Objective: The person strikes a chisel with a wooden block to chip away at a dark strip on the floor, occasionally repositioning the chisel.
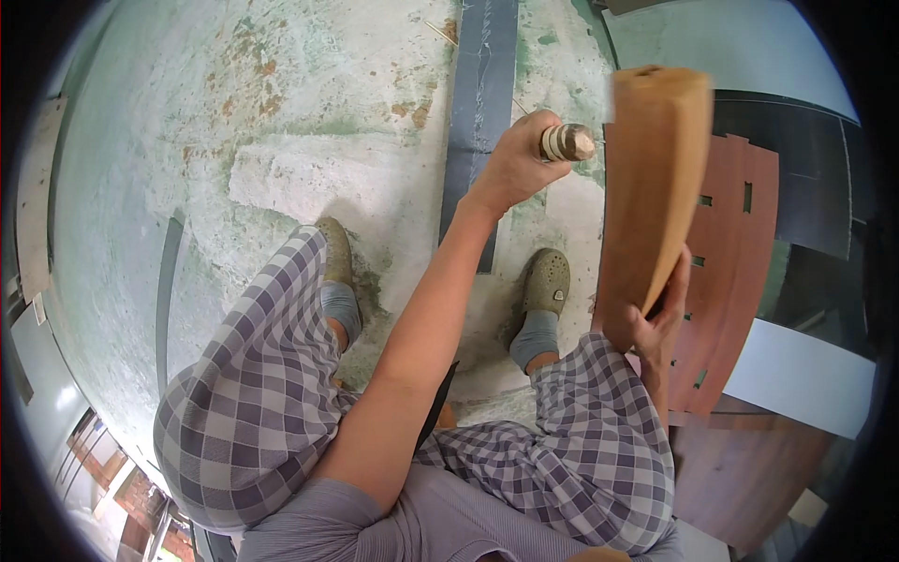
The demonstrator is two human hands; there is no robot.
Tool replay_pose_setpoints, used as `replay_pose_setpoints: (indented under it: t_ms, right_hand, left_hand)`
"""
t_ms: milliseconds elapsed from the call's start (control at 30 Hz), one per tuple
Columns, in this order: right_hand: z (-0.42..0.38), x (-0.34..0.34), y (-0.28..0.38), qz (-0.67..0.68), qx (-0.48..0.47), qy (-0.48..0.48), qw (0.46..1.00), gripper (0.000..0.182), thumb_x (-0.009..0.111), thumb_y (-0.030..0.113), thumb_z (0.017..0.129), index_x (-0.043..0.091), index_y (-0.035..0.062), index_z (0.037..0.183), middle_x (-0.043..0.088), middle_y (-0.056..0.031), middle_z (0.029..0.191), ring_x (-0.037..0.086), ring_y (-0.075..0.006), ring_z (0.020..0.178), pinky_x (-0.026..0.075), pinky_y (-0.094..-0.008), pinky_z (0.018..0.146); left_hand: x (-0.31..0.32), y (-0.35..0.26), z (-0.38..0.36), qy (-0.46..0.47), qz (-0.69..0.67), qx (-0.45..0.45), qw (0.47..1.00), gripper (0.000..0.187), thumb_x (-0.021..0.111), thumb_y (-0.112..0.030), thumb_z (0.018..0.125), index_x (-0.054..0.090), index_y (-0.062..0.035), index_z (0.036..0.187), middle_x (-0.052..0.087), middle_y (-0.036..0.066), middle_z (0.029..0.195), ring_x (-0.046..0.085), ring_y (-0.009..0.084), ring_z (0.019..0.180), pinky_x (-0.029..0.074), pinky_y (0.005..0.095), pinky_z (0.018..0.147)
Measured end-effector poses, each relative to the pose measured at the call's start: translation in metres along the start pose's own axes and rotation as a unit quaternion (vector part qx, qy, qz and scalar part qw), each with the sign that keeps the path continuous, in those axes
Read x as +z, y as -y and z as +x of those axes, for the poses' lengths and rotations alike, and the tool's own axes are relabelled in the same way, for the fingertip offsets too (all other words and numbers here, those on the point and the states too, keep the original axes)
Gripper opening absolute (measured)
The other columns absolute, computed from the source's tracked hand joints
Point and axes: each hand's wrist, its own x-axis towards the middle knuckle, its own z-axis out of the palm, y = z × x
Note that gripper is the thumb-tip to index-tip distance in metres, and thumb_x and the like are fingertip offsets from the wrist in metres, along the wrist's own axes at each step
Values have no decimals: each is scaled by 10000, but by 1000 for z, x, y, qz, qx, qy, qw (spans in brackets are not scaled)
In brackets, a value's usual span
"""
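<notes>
Nearest: right hand [658, 323] on the lower end of a wooden block [651, 187], by the checked trousers [599, 403] at the right knee. Thumb on the near face, fingers round the far edge; grip moderately open, set by the block's thickness. Block stands lengthwise away from the body, far end blurred. Probably solid wood: stiff, fairly heavy, top-heavy when held by one end, not fragile, smooth faces may slip. Best hold is the narrower lower end, thumb opposing fingers.

Farther out: left hand [520, 164], arm stretched across, fingers closed narrow around a banded handle [567, 142], pale butt end facing up. Handle looks rigid, light, easy to wrap; take it mid-shaft, below the butt. Whatever is at its other end can't be seen. It's above the floor [375, 178], beside the dark strip [479, 122], left of the block. Slotted reddish board [735, 253] lies right of the block.
</notes>
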Motion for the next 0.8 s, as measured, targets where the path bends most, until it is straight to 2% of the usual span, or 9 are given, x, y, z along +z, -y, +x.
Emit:
replay_pose_setpoints:
  t_ms: [67,200,333,400,467,533,600,633,800]
  right_hand:
    - [3,8,-1,28,-28,-39,998,823,645,296,633,279,50,1327,495,-137,1131,514,-230,1034,412,-331,874]
    - [8,22,1,-87,103,32,990,808,638,280,609,313,97,1325,507,-175,1169,504,-262,1083,403,-359,902]
    - [4,14,9,-76,72,46,993,851,658,357,630,285,78,1342,515,-174,1145,511,-260,1072,405,-364,907]
    - [3,8,6,-60,48,40,996,876,665,386,636,268,72,1351,519,-173,1134,511,-256,1070,404,-363,910]
    - [-1,6,-4,12,11,-40,999,914,672,440,640,252,56,1355,529,-168,1108,510,-255,1067,395,-357,917]
    - [3,12,1,12,19,-49,999,895,666,414,642,254,70,1359,516,-175,1137,487,-263,1098,380,-361,934]
    - [12,17,6,-79,100,34,991,902,665,400,631,246,87,1365,494,-183,1183,469,-280,1126,372,-375,943]
    - [8,19,-2,-71,130,35,988,899,667,389,614,264,97,1361,475,-186,1218,456,-289,1145,365,-385,949]
    - [6,14,10,-28,126,33,991,938,662,467,607,262,75,1361,473,-173,1215,462,-288,1136,362,-384,949]
  left_hand:
    - [1,-4,0,9,4,-11,1000,266,626,-26,634,479,-44,855,504,90,753,491,237,700,420,330,652]
    - [2,-7,3,8,81,-9,997,308,675,-70,646,508,-41,903,563,109,835,541,265,765,450,326,713]
    - [1,-10,0,-28,24,33,999,291,681,-67,649,511,-33,883,569,105,833,550,247,765,452,323,712]
    - [1,-8,0,-24,15,-1,1000,287,684,-70,645,502,-33,864,559,97,809,541,229,744,446,322,694]
    - [0,-6,1,-18,9,-33,999,284,686,-74,641,494,-33,846,549,89,785,533,211,723,440,321,676]
    - [0,-9,2,-21,45,-25,998,276,677,-75,640,477,-36,825,525,89,753,514,201,692,428,321,650]
    - [1,-11,3,-23,46,-32,998,268,666,-71,639,477,-36,825,525,96,753,515,213,690,429,321,651]
    - [1,-12,3,-26,47,-41,998,260,655,-67,639,477,-35,826,525,103,753,516,225,688,430,322,652]
    - [0,-4,3,-48,51,-35,997,274,666,-94,641,480,-32,832,534,117,752,521,242,678,435,334,643]
